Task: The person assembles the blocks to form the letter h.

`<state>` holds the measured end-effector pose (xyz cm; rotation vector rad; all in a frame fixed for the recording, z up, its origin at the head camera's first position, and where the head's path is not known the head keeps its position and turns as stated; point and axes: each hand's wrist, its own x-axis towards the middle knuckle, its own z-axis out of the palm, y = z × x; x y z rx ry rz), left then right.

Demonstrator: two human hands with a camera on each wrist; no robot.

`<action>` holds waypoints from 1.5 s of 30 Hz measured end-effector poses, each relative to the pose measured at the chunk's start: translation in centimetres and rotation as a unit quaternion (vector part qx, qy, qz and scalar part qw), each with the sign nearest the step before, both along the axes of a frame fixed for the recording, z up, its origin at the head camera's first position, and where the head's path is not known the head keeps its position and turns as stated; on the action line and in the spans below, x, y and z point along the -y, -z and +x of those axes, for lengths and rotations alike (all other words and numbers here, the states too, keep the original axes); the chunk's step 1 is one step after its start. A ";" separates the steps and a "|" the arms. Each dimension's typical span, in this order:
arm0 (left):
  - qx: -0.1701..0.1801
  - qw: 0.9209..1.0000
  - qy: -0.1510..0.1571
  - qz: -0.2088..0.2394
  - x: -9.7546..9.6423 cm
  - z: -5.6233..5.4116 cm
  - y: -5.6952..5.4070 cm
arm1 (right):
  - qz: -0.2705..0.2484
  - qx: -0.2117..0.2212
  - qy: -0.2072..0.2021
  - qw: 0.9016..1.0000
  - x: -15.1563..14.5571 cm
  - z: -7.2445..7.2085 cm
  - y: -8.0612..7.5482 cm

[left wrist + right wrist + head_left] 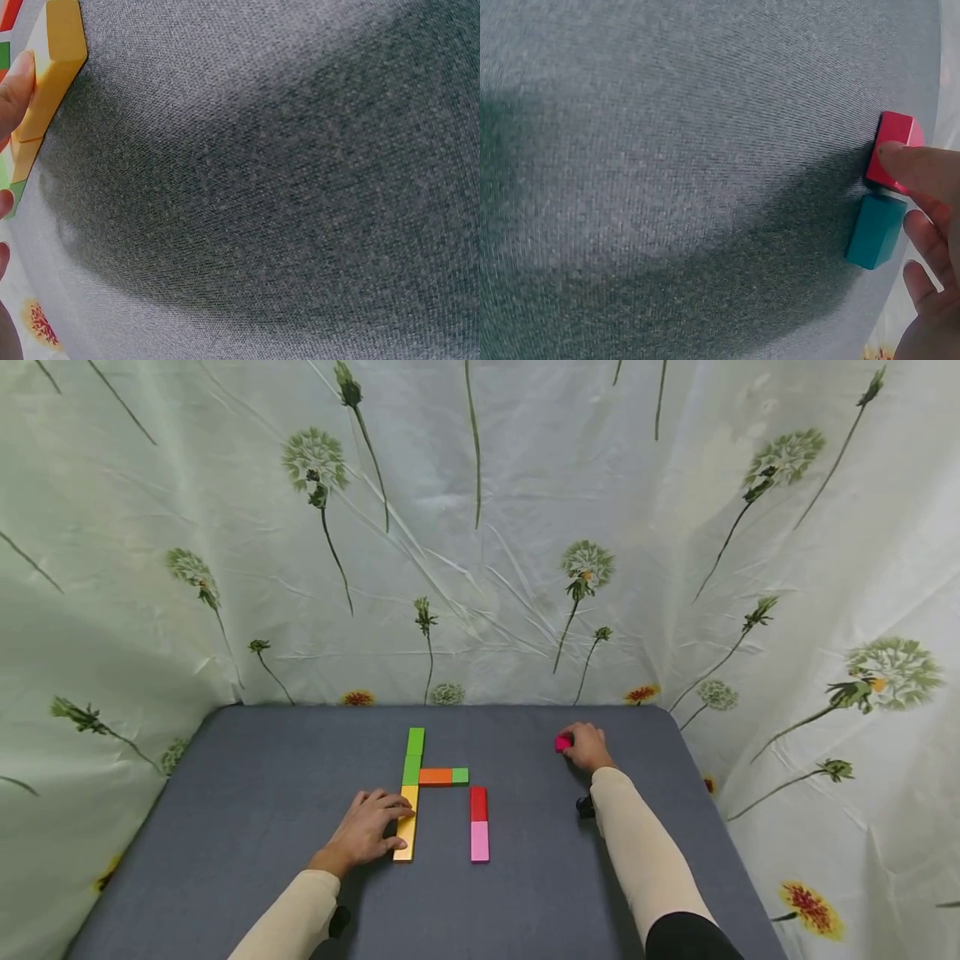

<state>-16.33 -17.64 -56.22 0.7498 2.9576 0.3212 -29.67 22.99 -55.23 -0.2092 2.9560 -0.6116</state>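
Note:
In the head view my left hand point(367, 828) rests with its thumb and fingertips on the yellow blocks point(405, 845) at the near end of a column. Two green blocks point(414, 756) continue that column away from me. From its side run an orange block point(436, 777) and a small green block point(461, 777). At the far right, my right hand point(587, 747) pinches a crimson block point(891, 154), thumb on one face. Beside it lies a teal block point(876, 231), which the head view does not show.
A red block point(478, 804) and a pink block point(480, 842) lie end to end, right of the yellow ones. The grey tabletop point(247, 827) meets a flowered curtain point(495, 568) at its far edge. Curtain also hangs along the sides.

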 end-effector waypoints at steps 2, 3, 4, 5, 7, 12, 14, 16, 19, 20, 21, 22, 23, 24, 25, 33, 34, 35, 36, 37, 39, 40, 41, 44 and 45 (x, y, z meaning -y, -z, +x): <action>0.000 1.000 0.002 0.003 0.0 0.0 0.0 | -0.004 -0.005 -0.002 1.000 0.0 0.1 -0.2; 0.000 1.000 0.002 0.004 -0.1 0.0 0.0 | -0.009 -0.007 -0.003 1.000 0.0 0.2 -0.3; -0.001 1.000 0.003 0.005 -0.1 -0.1 0.0 | -0.014 -0.009 -0.006 1.000 0.0 0.3 -0.4; 0.000 1.000 0.003 0.007 -0.1 -0.1 -0.1 | -0.022 -0.008 -0.007 1.000 0.1 0.4 -0.5; -0.001 1.000 0.005 0.009 0.0 -0.1 -0.1 | -0.037 -0.008 -0.014 0.999 0.3 0.7 -0.6; -0.006 1.000 0.005 0.007 0.0 0.1 -0.1 | -0.064 0.010 -0.029 0.997 1.5 1.5 -0.9; -0.007 1.000 0.006 0.013 0.0 0.1 -0.1 | -0.069 0.011 -0.037 0.997 2.1 1.7 -1.0; -0.011 1.000 0.006 0.016 0.0 0.0 -0.1 | -0.070 0.007 -0.051 0.996 3.0 1.9 -1.1; -0.014 1.000 0.005 0.018 0.3 -0.2 -0.2 | -0.079 0.006 -0.066 0.995 4.5 1.9 -1.3; -0.015 1.000 0.005 0.018 0.3 -0.2 -0.2 | -0.082 0.007 -0.068 0.994 5.0 2.0 -1.4; -0.016 1.000 0.004 0.017 0.4 -0.2 -0.2 | -0.087 0.007 -0.070 0.994 5.5 2.0 -1.4; -0.016 1.000 0.002 0.017 0.4 -0.2 -0.3 | -0.092 0.006 -0.074 0.993 6.0 2.1 -1.4; -0.016 1.000 0.002 0.017 0.4 -0.2 -0.3 | -0.099 0.007 -0.078 0.992 6.4 2.2 -1.4; -0.016 1.000 0.003 0.018 0.4 -0.2 -0.3 | -0.105 0.008 -0.080 0.991 6.7 2.3 -1.3; -0.017 1.000 0.005 0.017 0.3 -0.2 -0.3 | -0.113 0.009 -0.084 0.990 7.0 2.4 -1.3; -0.027 0.999 0.015 0.019 -0.2 0.1 0.2 | -0.149 0.011 -0.142 0.979 8.5 3.2 -0.5; -0.029 0.999 0.014 0.020 -0.3 0.2 0.2 | -0.147 0.010 -0.147 0.978 8.7 3.2 -0.3; -0.028 0.999 0.012 0.020 -0.3 0.2 0.3 | -0.148 0.013 -0.146 0.978 9.0 3.3 -0.3; -0.028 0.999 0.012 0.021 -0.3 0.2 0.3 | -0.152 0.014 -0.147 0.977 9.3 3.3 -0.2; -0.027 0.999 0.011 0.021 -0.3 0.2 0.2 | -0.154 0.012 -0.146 0.977 9.6 3.4 -0.2; -0.026 0.999 0.011 0.021 -0.2 0.1 0.2 | -0.152 0.024 -0.128 0.980 10.3 3.5 -0.2; -0.025 0.999 0.012 0.019 -0.2 0.1 0.2 | -0.151 0.023 -0.125 0.980 10.6 3.6 -0.2; -0.025 0.999 0.012 0.018 -0.1 0.1 0.2 | -0.148 0.025 -0.119 0.981 10.8 3.7 -0.3; -0.022 0.999 0.012 0.019 0.0 0.1 0.2 | -0.136 0.031 -0.107 0.984 11.3 3.9 -0.3; -0.021 1.000 0.011 0.020 0.0 0.1 0.2 | -0.134 0.036 -0.104 0.985 11.4 3.9 -0.3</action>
